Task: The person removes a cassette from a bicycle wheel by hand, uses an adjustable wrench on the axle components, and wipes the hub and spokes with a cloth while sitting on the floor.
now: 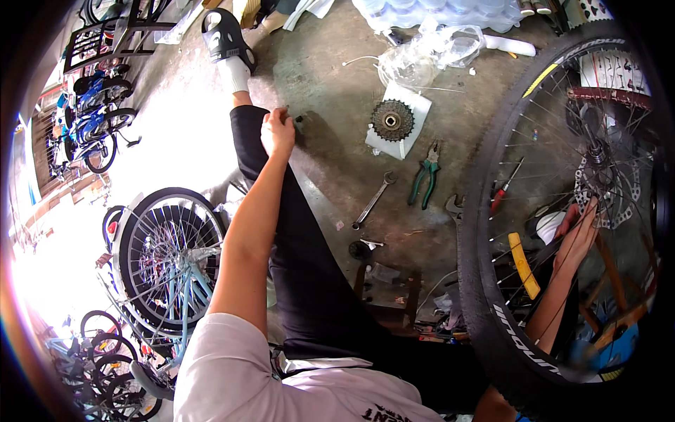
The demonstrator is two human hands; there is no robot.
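Observation:
My left hand [279,133] rests on my bent leg with its fingers curled in, nothing visible in them. On the right a large bicycle wheel [480,243] with a knobbly black tyre stands close to me. Seen through its spokes, my right hand [578,235] reaches up with stretched fingers at the brake disc [614,190], close to the hub [598,156]. A rounded white thing [550,226] sits beside that hand; its kind is unclear. Beyond the wheel, a sprocket cassette [392,120] lies on a white sheet [418,112] on the floor.
Green-handled pliers [424,184], a combination spanner [374,200] and a red screwdriver [506,186] lie on the concrete. Clear plastic wrapping [429,60] is at the back. A bicycle [172,260] stands left, with several more behind. A yellow tyre lever-like strip [524,266] shows through the spokes.

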